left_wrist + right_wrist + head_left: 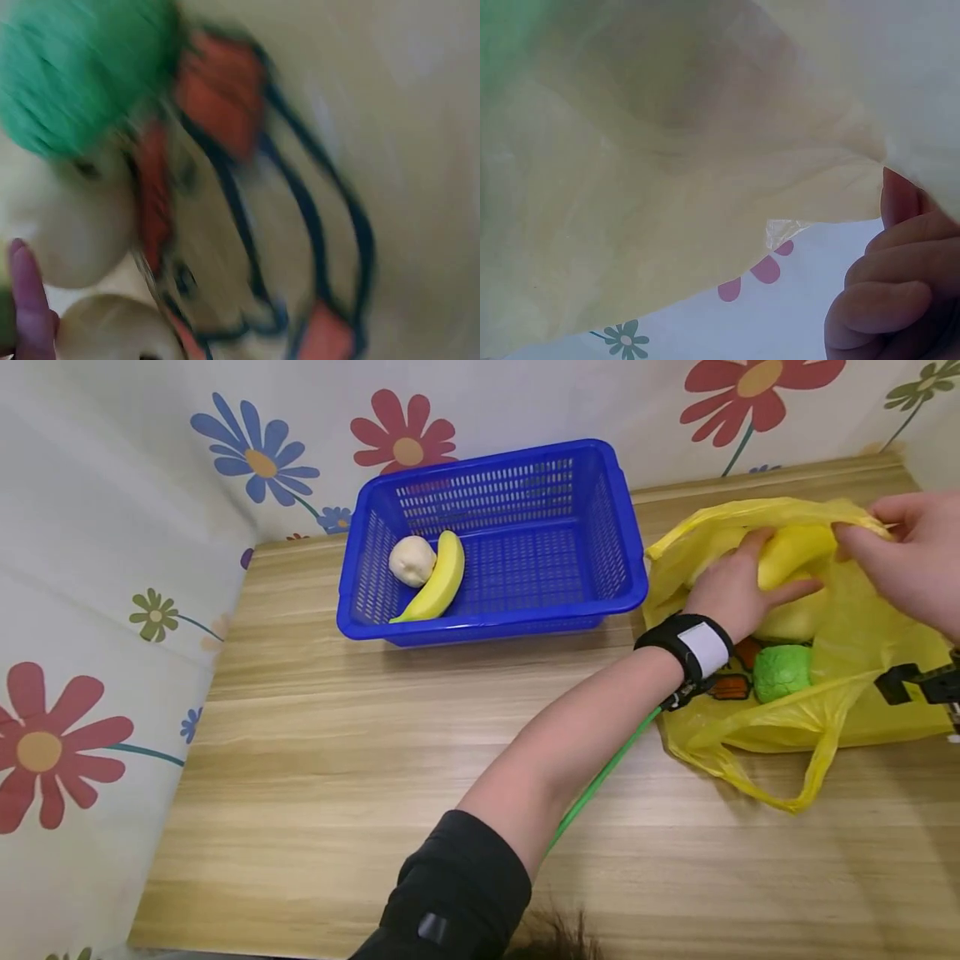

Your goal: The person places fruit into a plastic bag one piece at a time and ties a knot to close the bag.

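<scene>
Inside a yellow plastic bag (870, 693) on the right, my left hand (731, 589) has its fingers and thumb around a yellow banana (798, 552), partly covered by the hand. A crinkled green ball (782, 673) lies below it in the bag, and this green ball (86, 71) looms close in the left wrist view. Beside it are pale rounded things (71, 221) and printed orange-and-black shapes (225, 90). My right hand (918, 556) pinches the bag's upper rim between thumb and fingers; the right wrist view shows the fingers (900, 300) at the thin plastic.
A blue perforated basket (491, 625) stands at the back middle, holding a white bulb-shaped piece (412, 561) and another banana (441, 578) at its left end. The wooden table (337, 793) meets flower-printed cloth (97, 568) at the back and left. A bag handle (813, 777) droops toward the front.
</scene>
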Demonstrator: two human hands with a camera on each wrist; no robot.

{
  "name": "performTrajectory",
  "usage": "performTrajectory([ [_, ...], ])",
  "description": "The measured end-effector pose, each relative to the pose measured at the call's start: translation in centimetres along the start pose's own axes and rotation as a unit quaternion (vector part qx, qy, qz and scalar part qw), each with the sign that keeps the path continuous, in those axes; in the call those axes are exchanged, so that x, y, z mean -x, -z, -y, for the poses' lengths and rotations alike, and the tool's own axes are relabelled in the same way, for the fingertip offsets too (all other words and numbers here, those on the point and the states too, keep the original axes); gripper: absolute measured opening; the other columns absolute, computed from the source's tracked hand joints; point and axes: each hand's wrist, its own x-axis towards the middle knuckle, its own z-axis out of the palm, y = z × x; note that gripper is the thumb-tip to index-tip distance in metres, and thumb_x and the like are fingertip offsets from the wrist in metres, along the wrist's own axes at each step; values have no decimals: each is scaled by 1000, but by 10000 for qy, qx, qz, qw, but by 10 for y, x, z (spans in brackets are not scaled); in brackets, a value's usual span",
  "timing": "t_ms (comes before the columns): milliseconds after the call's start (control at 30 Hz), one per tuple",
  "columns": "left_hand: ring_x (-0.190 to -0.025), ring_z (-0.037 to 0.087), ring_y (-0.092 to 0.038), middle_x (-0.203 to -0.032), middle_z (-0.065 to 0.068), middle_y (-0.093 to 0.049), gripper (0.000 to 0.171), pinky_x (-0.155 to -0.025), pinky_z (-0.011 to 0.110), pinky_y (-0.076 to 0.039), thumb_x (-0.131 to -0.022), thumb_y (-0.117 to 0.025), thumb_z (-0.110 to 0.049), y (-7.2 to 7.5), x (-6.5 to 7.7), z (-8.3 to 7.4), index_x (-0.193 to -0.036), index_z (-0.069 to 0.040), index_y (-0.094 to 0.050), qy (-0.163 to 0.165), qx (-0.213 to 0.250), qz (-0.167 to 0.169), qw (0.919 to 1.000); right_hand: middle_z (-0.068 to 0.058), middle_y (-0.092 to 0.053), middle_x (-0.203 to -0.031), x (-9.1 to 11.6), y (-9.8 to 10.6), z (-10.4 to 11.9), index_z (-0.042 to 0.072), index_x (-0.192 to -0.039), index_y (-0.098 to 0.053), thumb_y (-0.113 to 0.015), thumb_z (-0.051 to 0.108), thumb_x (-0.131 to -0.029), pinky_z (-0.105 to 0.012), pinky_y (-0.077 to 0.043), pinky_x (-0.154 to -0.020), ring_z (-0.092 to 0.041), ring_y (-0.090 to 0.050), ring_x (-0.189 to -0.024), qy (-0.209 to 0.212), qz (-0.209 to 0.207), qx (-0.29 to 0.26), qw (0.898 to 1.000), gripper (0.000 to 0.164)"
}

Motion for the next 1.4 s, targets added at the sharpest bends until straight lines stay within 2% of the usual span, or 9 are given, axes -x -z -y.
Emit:
performTrajectory([
  [100, -84, 0, -59, -106, -10, -60, 80, -69, 13, -43, -83, -59, -68, 0, 0, 2, -150, -36, -29, -207, -556, -38, 9982, -4, -41, -50, 0, 0, 2, -17, -105, -59, -45, 23, -102, -25, -29, -37, -15, -34, -38, 80, -23, 197, 9998, 43],
  [233, -104, -1, -57, -141, -11, -44, 82, -79, 13, -45, -84, -58, -67, 3, 2, 5, -153, -35, -25, -371, -648, 99, 9972, -5, -42, -51, -1, 0, 1, -17, -106, -59, -45, 22, -102, -24, -29, -38, -15, -34, -39, 167, -48, 265, 9995, 42],
  [367, -118, -2, -48, -148, -11, -34, 79, -88, 12, -41, -87, -58, -63, 11, 13, 13, -153, -32, -26, -658, -610, 315, 9955, -4, -43, -53, -1, 1, -2, -17, -107, -59, -44, 23, -103, -25, -30, -38, -15, -35, -40, 44, -10, 191, 9998, 43],
  [567, -91, 1, -57, -147, -9, -34, 71, -71, 13, -46, -91, -57, -56, 34, 45, 24, -150, -25, -31, -1737, -743, 801, 9787, -1, -47, -55, -2, 0, -6, -18, -110, -58, -45, 22, -102, -23, -32, -37, -13, -37, -39, 33, -68, 36, 10000, 43],
  [800, -97, 1, -53, -145, -8, -39, 67, -65, 15, -44, -93, -55, -56, 90, 89, 26, -148, -23, -34, -2391, -1029, 1200, 9580, 3, -43, -48, -5, -1, -12, -20, -100, -57, -47, 19, -100, -23, -30, -36, -12, -35, -37, 167, -99, -195, 9996, 40],
  [967, -103, 0, -55, -130, -10, -57, 53, -67, 19, -44, -95, -51, -55, 149, 102, 44, -137, -23, -49, -2477, -1503, 917, 9527, 7, -41, -48, -9, -2, -16, -15, -79, -54, -49, 15, -98, -23, -31, -36, -10, -36, -38, 47, -139, -488, 9987, 36],
  [1067, -95, 5, -59, -119, -7, -63, 48, -67, 21, -45, -96, -51, -53, 183, 98, 67, -132, -22, -54, -2112, -1761, 526, 9600, 8, -41, -48, -10, -3, -16, -11, -75, -54, -49, 15, -98, -22, -31, -36, -10, -35, -38, 53, -170, -551, 9983, 35],
  [1233, -95, 11, -60, -114, -2, -64, 49, -76, 26, -47, -96, -52, -52, 225, 78, 118, -132, -18, -55, -750, -2079, 397, 9745, 8, -40, -45, -9, -5, -12, -16, -79, -53, -49, 13, -98, -23, -29, -35, -9, -34, -36, 158, -199, -554, 9981, 35],
  [1400, -107, 20, -59, -129, 4, -60, 61, -87, 34, -48, -94, -54, -54, 244, 59, 164, -139, -12, -49, 363, -2598, 840, 9613, 10, -38, -43, -6, -7, -5, -16, -75, -52, -49, 10, -98, -22, -28, -35, -8, -33, -35, 218, -235, -596, 9977, 35],
])
